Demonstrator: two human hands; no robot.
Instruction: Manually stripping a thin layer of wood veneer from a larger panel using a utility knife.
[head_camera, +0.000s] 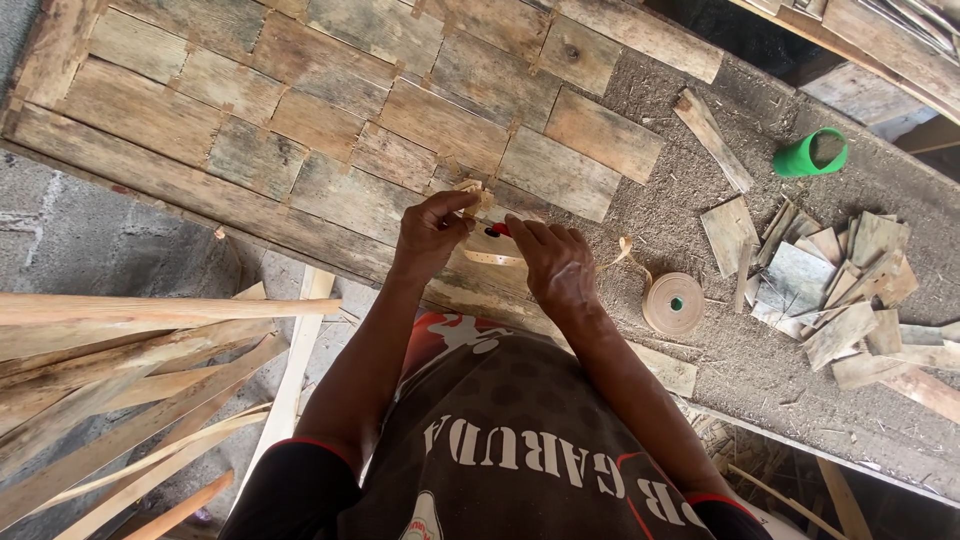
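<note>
My left hand (432, 232) pinches the end of a tan tape strip (478, 196) against the near edge of a panel of joined wooden veneer pieces (330, 120). Close beside it, my right hand (553, 262) is closed around a small red-handled tool (497, 229); the tool's tip is hidden by my fingers. A loose strip of tape (625, 252) trails from my hands to a tan tape roll (672, 303) lying flat on the workbench (700, 220) just to the right.
A pile of small veneer scraps (835, 285) lies at the right of the workbench. A green cup (812, 154) lies on its side behind them. Long wood strips (130, 390) lean at the lower left over a concrete floor. Sawdust covers the workbench.
</note>
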